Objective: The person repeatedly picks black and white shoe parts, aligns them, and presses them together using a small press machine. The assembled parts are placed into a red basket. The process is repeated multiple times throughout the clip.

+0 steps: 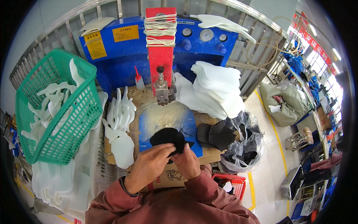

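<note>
Between my two hands is a black, curved, soft-looking piece [164, 136], raised over a blue board [147, 126] strewn with pale dust. My left hand [151, 164] is closed on its near left edge. Fingers of my right hand [187, 162] pinch the same piece at its right side. Just beyond stands a red machine arm [161, 56] wound with pale cord, with a metal head [162, 91] at its lower end. To the right of the board lie stacked dark curved pieces [216, 135]. White foot-shaped pieces [122, 149] lie to the left.
A green basket [61, 143] of white pieces stands at left. White sheets [220, 89] are piled at back right, near a blue machine housing [123, 52]. A red-tipped bottle [139, 80], a clear bag [257, 143] of black pieces and a red basket [238, 183] surround the work surface.
</note>
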Tool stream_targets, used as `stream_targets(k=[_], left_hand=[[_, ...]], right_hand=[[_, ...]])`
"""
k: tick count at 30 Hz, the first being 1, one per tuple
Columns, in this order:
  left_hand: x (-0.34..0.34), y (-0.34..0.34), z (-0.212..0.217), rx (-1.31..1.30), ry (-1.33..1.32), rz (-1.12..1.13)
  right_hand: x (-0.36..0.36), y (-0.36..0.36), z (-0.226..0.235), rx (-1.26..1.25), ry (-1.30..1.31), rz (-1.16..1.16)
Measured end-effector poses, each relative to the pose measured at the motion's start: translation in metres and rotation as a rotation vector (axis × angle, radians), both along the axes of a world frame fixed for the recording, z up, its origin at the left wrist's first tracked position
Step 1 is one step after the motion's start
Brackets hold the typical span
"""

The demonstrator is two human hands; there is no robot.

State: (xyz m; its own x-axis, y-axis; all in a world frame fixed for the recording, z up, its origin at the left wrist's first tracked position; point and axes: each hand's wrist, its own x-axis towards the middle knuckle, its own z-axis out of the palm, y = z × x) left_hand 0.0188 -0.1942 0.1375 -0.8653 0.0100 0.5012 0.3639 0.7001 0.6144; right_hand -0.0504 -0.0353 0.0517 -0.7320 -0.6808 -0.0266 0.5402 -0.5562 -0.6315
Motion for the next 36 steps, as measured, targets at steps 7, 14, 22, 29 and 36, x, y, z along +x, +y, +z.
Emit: stream_targets(k=[7, 14, 22, 29, 36], left_hand=[[-0.005, -0.006, -0.006, 0.081, -0.270, -0.196], [-0.012, -0.010, -0.011, 0.226, -0.595, -0.192], [-0.007, 0.019, -0.011, -0.055, 0.007, -0.089], [-0.026, 0.035, -0.032, -0.115, 0.146, 0.056], [-0.041, 0.031, -0.043, -0.169, 0.163, 0.075]], right_hand=[[-0.002, 0.001, 0.001, -0.125, -0.099, 0.077], [-0.020, -0.007, -0.014, -0.030, -0.062, 0.063], [-0.050, -0.028, -0.007, -0.228, -0.123, -0.063], [-0.062, -0.046, -0.013, -0.389, -0.217, 0.008], [-0.089, -0.073, -0.027, -0.782, -0.198, 0.220]])
